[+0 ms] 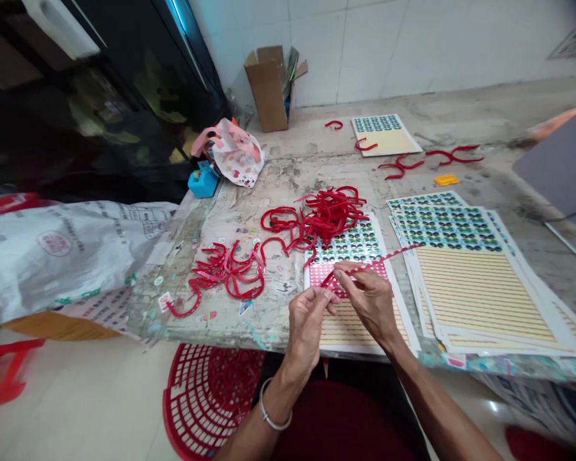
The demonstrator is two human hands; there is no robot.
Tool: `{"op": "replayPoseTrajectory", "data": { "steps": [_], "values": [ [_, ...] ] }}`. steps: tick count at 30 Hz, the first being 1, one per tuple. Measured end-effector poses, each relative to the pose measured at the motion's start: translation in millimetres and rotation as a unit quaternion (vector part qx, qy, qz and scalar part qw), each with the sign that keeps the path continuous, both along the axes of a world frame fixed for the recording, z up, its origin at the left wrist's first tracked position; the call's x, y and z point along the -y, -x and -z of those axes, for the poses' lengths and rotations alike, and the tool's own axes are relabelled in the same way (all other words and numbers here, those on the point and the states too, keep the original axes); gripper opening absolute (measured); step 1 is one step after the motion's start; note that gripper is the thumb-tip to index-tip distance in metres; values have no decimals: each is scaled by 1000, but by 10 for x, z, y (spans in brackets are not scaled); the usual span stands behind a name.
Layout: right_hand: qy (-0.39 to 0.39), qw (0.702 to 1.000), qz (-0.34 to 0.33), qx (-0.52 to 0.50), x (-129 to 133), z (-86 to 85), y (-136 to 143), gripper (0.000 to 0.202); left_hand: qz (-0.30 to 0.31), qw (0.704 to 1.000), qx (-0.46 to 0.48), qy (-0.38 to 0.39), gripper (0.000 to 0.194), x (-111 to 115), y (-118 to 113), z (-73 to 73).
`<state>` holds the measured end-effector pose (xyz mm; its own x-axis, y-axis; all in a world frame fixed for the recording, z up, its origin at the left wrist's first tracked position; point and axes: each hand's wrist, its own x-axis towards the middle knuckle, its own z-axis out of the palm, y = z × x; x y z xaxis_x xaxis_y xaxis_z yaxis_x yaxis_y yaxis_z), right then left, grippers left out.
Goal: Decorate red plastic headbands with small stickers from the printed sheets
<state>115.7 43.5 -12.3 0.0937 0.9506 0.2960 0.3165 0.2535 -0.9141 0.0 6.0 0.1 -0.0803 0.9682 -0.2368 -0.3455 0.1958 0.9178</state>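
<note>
My left hand (310, 320) is closed on one end of a red curved band, fingertips pinched together over a printed sheet (355, 326). Close beside it, my right hand (372, 301) pinches a dotted red strip (398, 253), which sticks out to the right past my knuckles. The two hands almost touch at the fingertips. Just beyond them lies a tangled heap of red bands (333, 214), partly covering the sheet's green and blue pictures. A second, looser group of red bands (242, 272) is on the table to the left.
Stacked printed sheets (484, 294) lie on the table (278, 166) at right. Behind are another sheet (393, 142), loose red bands, a yellow piece (446, 180), a cardboard box (267, 96), a pink-handled bag (237, 157) and a blue dispenser (203, 180). A red basket (187, 397) stands below.
</note>
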Motion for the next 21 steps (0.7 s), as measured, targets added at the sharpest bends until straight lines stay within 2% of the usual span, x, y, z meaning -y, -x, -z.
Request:
{"op": "replayPoseTrajectory", "data": {
  "steps": [5, 9, 13, 17, 21],
  "values": [
    [152, 975, -34, -160, -69, 42, -71, 26, 7, 1000, 0, 0, 19, 38, 12, -3],
    [185, 957, -65, -214, -112, 53, -115, 24, 15, 1000, 1, -6, 19, 73, 25, -17],
    [159, 964, -66, -201, -103, 11, -116, 23, 49, 999, -3, -4, 21, 91, 62, -33],
    [77, 989, -78, -104, -58, -59, -98, 16, 112, 993, -42, -9, 23, 26, 121, -85],
    [-7, 995, -101, -25, 12, -97, -53, 9, 154, 985, -70, -37, 22, -94, 144, -126]
  ]
}}
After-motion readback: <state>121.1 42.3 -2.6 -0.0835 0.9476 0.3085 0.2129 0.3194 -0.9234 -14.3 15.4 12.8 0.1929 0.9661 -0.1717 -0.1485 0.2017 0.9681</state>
